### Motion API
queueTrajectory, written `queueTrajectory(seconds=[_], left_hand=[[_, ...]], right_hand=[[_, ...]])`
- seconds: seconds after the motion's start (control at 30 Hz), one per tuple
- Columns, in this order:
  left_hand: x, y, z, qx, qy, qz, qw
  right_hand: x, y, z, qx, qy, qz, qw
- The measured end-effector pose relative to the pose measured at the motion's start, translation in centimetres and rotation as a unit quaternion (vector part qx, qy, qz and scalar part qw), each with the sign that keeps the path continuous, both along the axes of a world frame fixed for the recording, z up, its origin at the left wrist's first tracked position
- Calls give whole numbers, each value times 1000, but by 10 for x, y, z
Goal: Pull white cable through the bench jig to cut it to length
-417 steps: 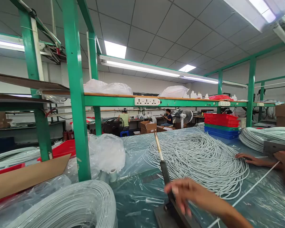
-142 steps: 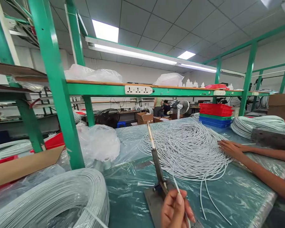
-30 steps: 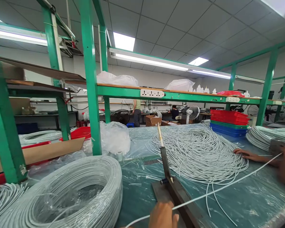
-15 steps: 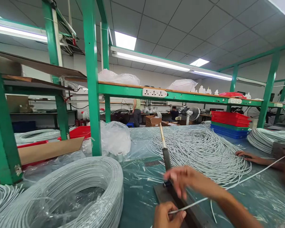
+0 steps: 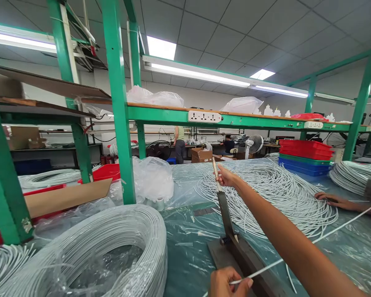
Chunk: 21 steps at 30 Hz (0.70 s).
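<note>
My left hand [image 5: 230, 282] sits at the bottom edge, pinching a thin white cable [image 5: 327, 233] that stretches tight toward the right across the dark metal cutter base [image 5: 244, 260]. My right arm reaches forward, and my right hand [image 5: 225, 176] is closed around the upper end of the cutter's raised lever [image 5: 224, 208]. A small spring [image 5: 226, 239] shows at the lever's hinge. Behind the lever lies a wide heap of cut white cable lengths [image 5: 275, 194].
A big coil of white cable [image 5: 111, 247] wrapped in plastic fills the lower left. Another person's hand [image 5: 330, 200] rests at the heap's right side. Green frame posts [image 5: 119, 123], stacked red and blue trays [image 5: 306, 159], cardboard [image 5: 55, 198] and plastic-covered tabletop [image 5: 185, 247] surround them.
My right hand has moved from low over the hinge up and forward to grip the lever's upper end. My left hand still pinches the cable at the cutter.
</note>
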State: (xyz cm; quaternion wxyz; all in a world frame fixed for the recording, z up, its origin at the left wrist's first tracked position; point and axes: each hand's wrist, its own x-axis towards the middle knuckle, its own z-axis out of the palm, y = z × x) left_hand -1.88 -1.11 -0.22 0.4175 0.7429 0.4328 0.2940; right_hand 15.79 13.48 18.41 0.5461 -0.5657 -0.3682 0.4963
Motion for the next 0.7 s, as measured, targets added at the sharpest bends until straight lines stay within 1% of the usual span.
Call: queueTrajectory(seconds=[0.1,0.2,0.3,0.4,0.43,0.47,0.5,0.57,0.63,0.7], left_hand=[[-3,0,4,32,29,-7,999],[-6,-1,9,74,88,-27,993],[-6,-6,20,126,186,-46,973],[-3,-14,32,166,304,-57,937],[-3,-17,36,177,328,-56,926],[-2,-18,38,184,335,-55,923],[-1,-19,39,189,317,-56,928],[1,-16,38,172,224,-59,957],[4,-12,33,92,91,-61,990],[8,-7,28,-6,-4,-60,998]], right_hand=[[-3,-4,7,-8,23,1,1000],[1,-23,18,8,34,5,999],[9,-57,30,32,38,21,999],[18,-100,38,44,38,25,998],[20,-115,39,43,39,23,998],[22,-129,39,40,39,21,998],[23,-144,38,34,38,18,999],[24,-171,34,18,37,18,999],[25,-196,27,-3,37,37,999],[27,-219,18,-19,33,66,997]])
